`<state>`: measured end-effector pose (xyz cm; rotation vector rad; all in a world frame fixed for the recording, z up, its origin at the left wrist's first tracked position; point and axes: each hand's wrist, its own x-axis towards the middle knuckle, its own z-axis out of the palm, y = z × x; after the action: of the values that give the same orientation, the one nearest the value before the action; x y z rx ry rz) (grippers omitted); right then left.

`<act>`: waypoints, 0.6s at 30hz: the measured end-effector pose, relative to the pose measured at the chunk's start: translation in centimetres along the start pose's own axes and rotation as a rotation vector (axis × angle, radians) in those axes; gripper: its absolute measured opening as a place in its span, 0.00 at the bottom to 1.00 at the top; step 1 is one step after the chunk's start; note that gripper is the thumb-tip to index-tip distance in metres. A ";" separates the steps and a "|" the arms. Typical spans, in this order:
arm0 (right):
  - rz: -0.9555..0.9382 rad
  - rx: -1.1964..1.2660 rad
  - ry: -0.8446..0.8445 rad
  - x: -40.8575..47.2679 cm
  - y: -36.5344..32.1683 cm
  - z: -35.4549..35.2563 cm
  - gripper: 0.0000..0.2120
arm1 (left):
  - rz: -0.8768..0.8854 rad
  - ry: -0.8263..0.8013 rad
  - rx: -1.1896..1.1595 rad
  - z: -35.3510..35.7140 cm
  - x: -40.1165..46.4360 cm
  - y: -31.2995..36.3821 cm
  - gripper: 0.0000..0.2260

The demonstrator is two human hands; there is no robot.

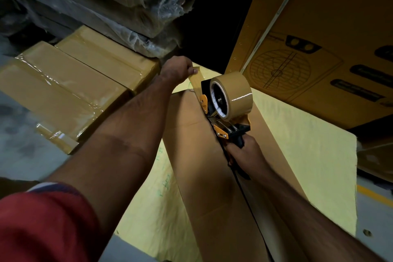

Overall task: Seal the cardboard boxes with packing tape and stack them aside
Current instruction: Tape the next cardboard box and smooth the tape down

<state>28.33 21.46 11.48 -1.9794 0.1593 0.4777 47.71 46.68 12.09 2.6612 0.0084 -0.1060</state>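
Dispenser handle (239,141) hidden by fingers (244,151).

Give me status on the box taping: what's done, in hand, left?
Done: several taped boxes lie stacked at left, glossy with tape. In hand: the left hand pinches the free tape end at the far edge of the long box; the right hand grips the tape dispenser on top of it. Left: run tape along this box, cut, then stack it aside.

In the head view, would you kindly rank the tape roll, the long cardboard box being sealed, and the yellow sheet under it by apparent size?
1. Yellow sheet and cardboard box: both large; the box runs toward the camera, so I would not rank them.
2. Tape roll: clearly smallest, mounted on the dispenser.
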 end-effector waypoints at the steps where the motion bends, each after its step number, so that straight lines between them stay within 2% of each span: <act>1: 0.000 0.000 -0.003 0.0 0.0 0.0 0.04 | 0.001 -0.004 -0.004 0.1 0.0 -0.1 0.13; 11: 0.022 0.023 -0.004 0.9 1.1 0.4 0.04 | -0.001 -0.023 -0.004 1.3 -0.1 -0.4 0.12; 14: 0.024 0.023 -0.005 1.2 1.3 0.4 0.04 | -0.052 -0.098 -0.049 2.7 0.5 -1.3 0.12; 18: 0.028 0.019 0.008 1.6 1.9 0.4 0.02 | -0.102 -0.260 -0.105 3.9 1.3 -2.1 0.18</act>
<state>29.08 21.15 9.12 -1.9631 0.1965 0.4850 48.72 46.69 7.61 2.5228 0.0638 -0.4706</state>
